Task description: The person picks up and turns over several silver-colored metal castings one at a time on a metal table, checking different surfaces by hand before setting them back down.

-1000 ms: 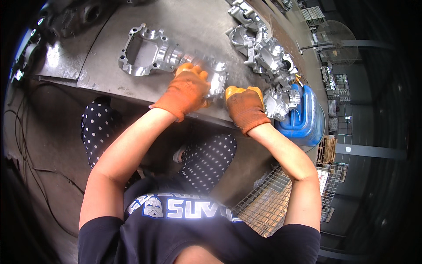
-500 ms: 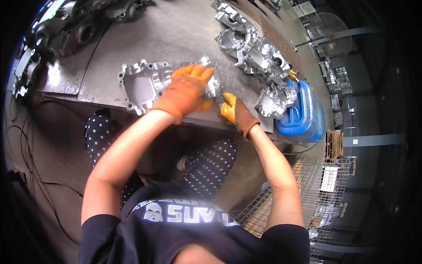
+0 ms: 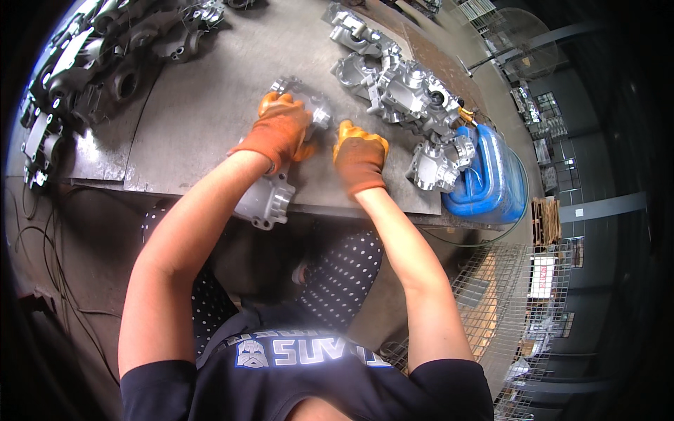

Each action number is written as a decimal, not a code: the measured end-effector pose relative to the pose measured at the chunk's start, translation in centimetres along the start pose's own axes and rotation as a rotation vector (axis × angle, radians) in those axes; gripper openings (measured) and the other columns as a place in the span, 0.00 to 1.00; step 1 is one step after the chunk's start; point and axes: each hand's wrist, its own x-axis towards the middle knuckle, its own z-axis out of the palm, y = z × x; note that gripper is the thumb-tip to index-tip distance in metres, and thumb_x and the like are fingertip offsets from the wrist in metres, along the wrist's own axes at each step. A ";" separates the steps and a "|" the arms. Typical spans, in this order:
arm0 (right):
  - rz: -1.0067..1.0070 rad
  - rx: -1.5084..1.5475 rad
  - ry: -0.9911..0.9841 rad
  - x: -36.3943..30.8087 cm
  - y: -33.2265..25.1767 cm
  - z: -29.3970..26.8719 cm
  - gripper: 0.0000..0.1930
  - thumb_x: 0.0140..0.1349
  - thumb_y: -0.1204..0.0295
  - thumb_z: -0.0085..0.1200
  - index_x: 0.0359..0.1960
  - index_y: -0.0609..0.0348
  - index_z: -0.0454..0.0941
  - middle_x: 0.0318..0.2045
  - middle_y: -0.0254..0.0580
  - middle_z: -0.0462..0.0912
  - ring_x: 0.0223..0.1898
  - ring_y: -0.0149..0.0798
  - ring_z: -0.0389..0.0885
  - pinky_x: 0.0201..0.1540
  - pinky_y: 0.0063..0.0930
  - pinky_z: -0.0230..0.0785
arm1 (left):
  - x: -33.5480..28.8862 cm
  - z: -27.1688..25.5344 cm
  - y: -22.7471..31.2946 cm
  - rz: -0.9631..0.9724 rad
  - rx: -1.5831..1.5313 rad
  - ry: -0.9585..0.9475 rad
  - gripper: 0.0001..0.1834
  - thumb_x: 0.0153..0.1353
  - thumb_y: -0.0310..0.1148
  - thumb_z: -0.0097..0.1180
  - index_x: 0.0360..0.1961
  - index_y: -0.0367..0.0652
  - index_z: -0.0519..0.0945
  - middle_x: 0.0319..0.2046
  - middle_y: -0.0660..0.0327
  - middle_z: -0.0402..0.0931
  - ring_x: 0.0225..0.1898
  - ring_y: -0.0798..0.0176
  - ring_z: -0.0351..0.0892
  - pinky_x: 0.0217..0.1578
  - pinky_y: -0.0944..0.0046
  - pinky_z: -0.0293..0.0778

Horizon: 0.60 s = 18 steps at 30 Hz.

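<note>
My left hand, in an orange glove, is closed over the middle of a silver cast metal housing. The housing's far end shows beyond the fingers, and its near end reaches over the table's front edge; the hand hides its middle. Just to the right, my right hand, in an orange and brown glove, is curled with its fingers closed, apart from the housing. Whatever it may hold is hidden.
Several silver castings are heaped on the table's right side, by a blue plastic container. Darker castings pile up at the far left. A wire mesh cage stands at lower right, and cables lie at lower left.
The housing has been turned, so its wide end, previously at the left, is no longer there and one end now points toward me. Both hands have shifted left and slightly away.
</note>
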 end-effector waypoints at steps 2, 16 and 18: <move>-0.028 -0.067 0.069 0.8 -0.4 0.3 0.07 0.62 0.68 0.54 0.40 0.51 0.78 0.31 0.37 0.87 0.33 0.42 0.88 0.33 0.39 0.73 | 0.0 -0.7 0.7 -0.064 -0.005 -0.013 0.26 0.46 0.56 0.68 0.38 0.47 0.85 0.41 0.56 0.81 0.52 0.48 0.77 0.63 0.50 0.60; -0.004 -0.173 0.175 2.7 -1.0 2.4 0.11 0.62 0.70 0.53 0.44 0.55 0.81 0.28 0.36 0.85 0.29 0.40 0.85 0.31 0.39 0.71 | 0.7 1.1 1.0 -0.116 0.093 -0.024 0.27 0.44 0.57 0.66 0.37 0.46 0.86 0.41 0.56 0.81 0.51 0.52 0.78 0.63 0.51 0.61; 0.007 -0.156 0.175 2.6 -0.9 2.4 0.11 0.62 0.70 0.53 0.44 0.56 0.81 0.28 0.37 0.85 0.29 0.41 0.86 0.31 0.40 0.71 | 0.9 1.7 0.7 -0.102 0.094 0.026 0.26 0.44 0.57 0.66 0.36 0.46 0.86 0.40 0.56 0.82 0.49 0.51 0.79 0.62 0.50 0.62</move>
